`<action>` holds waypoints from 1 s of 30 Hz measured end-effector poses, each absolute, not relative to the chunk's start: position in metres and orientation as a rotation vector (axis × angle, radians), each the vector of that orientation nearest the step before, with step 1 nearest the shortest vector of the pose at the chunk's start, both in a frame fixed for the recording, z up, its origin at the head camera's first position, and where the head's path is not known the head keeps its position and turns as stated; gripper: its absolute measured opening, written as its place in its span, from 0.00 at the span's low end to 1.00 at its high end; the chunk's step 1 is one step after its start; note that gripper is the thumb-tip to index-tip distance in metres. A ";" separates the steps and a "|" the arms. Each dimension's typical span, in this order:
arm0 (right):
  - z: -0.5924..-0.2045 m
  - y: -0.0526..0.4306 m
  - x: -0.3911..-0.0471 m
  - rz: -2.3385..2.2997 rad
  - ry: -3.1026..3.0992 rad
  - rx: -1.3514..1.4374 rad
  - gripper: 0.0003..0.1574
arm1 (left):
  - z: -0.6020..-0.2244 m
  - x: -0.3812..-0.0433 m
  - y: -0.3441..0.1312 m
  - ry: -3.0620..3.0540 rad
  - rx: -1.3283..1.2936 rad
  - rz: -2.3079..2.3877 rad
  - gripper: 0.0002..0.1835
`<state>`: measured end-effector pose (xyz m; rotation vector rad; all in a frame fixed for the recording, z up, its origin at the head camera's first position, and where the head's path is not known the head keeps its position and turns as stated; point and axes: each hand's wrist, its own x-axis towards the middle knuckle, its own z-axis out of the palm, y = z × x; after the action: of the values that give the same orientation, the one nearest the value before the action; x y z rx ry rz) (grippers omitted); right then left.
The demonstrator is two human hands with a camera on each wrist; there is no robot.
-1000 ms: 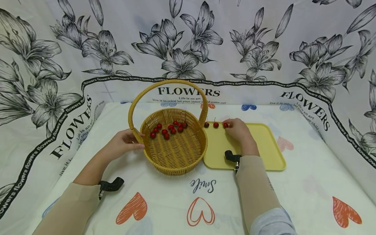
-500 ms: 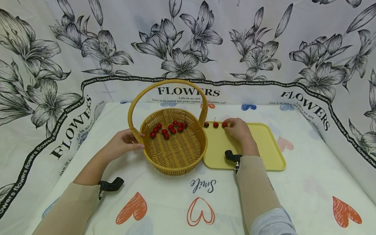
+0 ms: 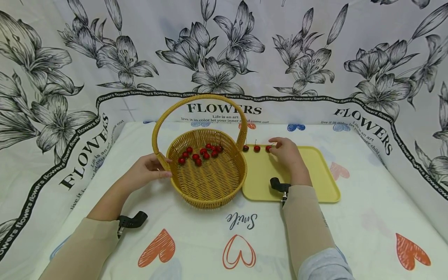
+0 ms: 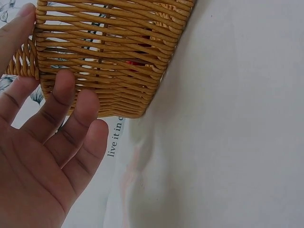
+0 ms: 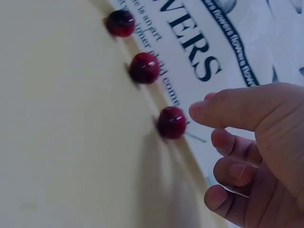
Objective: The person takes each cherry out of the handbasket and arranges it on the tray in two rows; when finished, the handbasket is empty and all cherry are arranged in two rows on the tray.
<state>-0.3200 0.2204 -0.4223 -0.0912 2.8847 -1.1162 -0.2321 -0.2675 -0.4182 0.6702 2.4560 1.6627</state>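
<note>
A round wicker basket [image 3: 206, 188] with a tall arched handle holds several red cherries [image 3: 198, 161] on its bottom. At the basket's left side, my left hand [image 3: 148, 170] grips the rim by the foot of the handle; in the left wrist view the other fingers [image 4: 88, 107] spread beside the woven wall. On a yellow tray [image 3: 259, 186] three cherries lie in a row along the far edge. My right hand [image 3: 285, 155] is by the rightmost cherry [image 5: 172, 122], its stem pointing outward. The right wrist view shows a gap between that cherry and the fingertips [image 5: 197, 114].
The tray lies right against the basket's right side. A white cloth [image 3: 196, 241] printed with hearts covers the table, and a floral curtain [image 3: 217, 50] rises behind and at both sides. Each wrist carries a black camera mount [image 3: 133, 220].
My right hand has let go of the rightmost cherry; its fingers have spread and drawn slightly back to the right. My left hand and the basket have not moved.
</note>
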 end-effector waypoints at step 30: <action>-0.321 0.147 -0.257 -1.602 2.423 -0.857 0.15 | -0.418 -0.232 -0.267 2.439 0.673 1.676 0.20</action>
<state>-0.2568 0.1472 -0.3214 -0.8566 2.4230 -1.6018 -0.2322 -0.2675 -0.4178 0.6729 2.4388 1.6759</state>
